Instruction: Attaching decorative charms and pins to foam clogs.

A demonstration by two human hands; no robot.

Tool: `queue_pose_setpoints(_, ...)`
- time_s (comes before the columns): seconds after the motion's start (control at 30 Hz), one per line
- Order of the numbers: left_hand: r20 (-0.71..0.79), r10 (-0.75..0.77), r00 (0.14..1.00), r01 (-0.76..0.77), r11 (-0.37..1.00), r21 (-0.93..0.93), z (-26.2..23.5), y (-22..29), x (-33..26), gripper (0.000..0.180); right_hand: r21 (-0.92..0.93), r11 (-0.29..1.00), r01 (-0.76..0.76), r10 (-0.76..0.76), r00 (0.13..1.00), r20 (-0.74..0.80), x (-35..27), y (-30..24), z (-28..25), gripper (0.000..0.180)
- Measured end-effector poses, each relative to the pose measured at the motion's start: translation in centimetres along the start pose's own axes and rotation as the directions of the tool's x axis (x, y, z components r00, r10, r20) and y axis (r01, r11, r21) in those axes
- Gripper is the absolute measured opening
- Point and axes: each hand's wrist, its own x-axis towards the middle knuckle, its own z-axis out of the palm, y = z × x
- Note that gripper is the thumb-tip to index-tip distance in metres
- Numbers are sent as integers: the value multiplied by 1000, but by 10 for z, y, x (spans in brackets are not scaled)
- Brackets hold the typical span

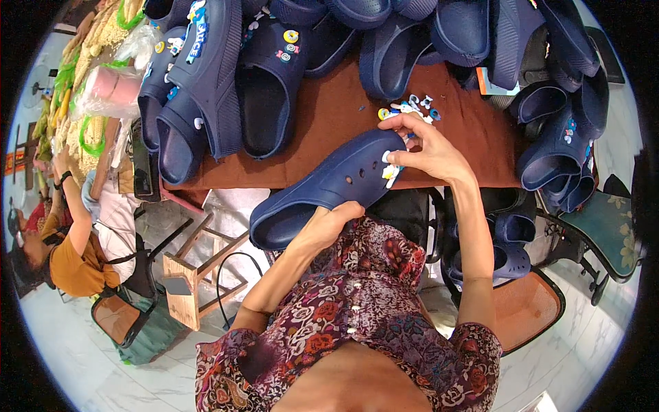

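A navy foam clog (322,170) with round vent holes is held tilted before me, its toe up to the right. My left hand (328,225) grips it at the opening, thumb outside and the other fingers hidden inside. Near the toe, my right hand (431,152) has its thumb on a small white and yellow shoe charm (390,174) at the clog's upper, with the index finger curled over the toe. Part of the charm is hidden by the thumb. Beyond that hand, a small heap of loose charms (410,108) lies on the brown tablecloth (329,130).
More navy clogs (268,89) line the table's far side, some bearing charms. Others hang or stack at the right (559,137). A wooden stool (199,268) and office chairs (600,226) stand around. Another person (82,254) sits at the left beside piled corn.
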Motion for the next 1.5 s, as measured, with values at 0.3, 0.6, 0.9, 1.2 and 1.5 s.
queue_pose_setpoints(0.3,13,-236,972,227,916,-330,-20,6,23,45,36,999,8,-6,998,-61,-3,18,6,45)
queue_pose_setpoints(0.6,4,-246,969,226,886,-406,-10,24,20,43,-260,965,48,-127,946,-300,-13,12,29,46)
queue_pose_setpoints(0.9,-57,-260,964,223,904,-366,-10,22,25,41,-39,994,107,-114,935,-335,-20,14,11,21)
queue_pose_setpoints(1.2,-34,-248,968,215,892,-397,-10,25,22,40,-362,924,123,-232,932,-277,-19,-12,25,18)
queue_pose_setpoints(1.5,4,-240,971,224,901,-372,-8,22,21,40,-560,804,200,-350,920,-174,-16,-13,23,20)
